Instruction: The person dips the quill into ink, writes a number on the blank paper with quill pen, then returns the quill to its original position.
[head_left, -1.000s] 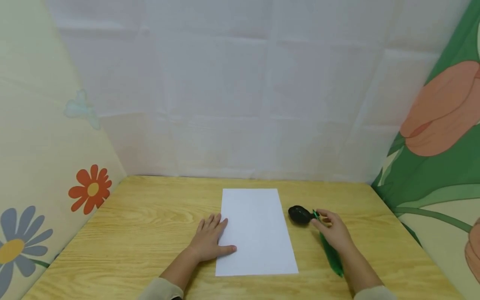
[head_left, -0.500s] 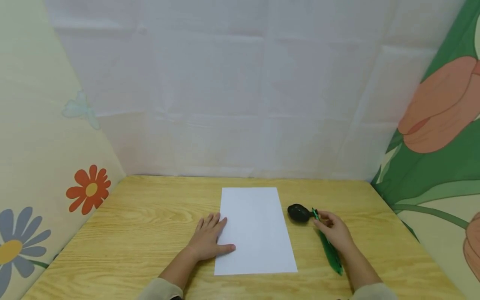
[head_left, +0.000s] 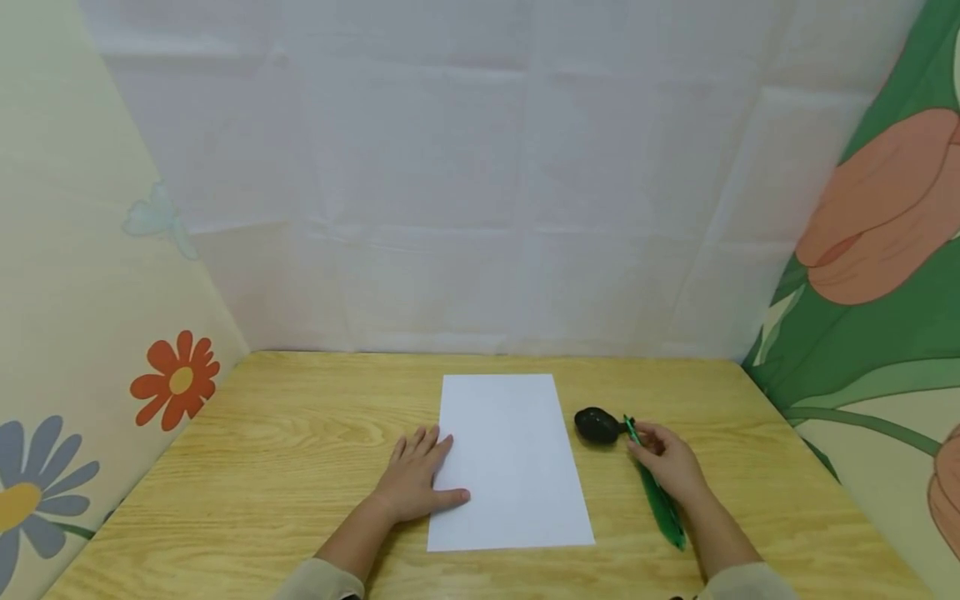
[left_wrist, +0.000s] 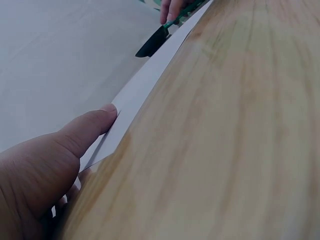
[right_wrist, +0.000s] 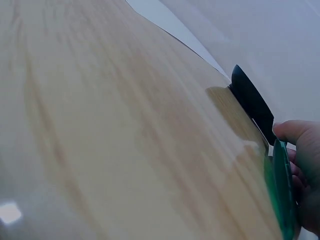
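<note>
In the head view, my left hand (head_left: 415,477) lies with its fingers spread at the left edge of a white sheet of paper (head_left: 510,458). Its thumb rests on the sheet, also visible in the left wrist view. To the right of the paper is a tool with a glossy black oval head (head_left: 597,426) and a long green handle (head_left: 662,508). My right hand (head_left: 672,467) pinches it where head and handle meet. The head points left towards the paper, while the handle slants down towards me. The right wrist view shows my thumb against that joint. Part of the handle is hidden by my hand.
The paper lies on a wood-grain table (head_left: 262,467). A white cloth (head_left: 420,167) hangs behind the table. Flower-patterned cloths stand along the left (head_left: 75,292) and right (head_left: 870,333) sides.
The head view has shifted very slightly. Both hands, the paper and the black-and-green tool keep their places.
</note>
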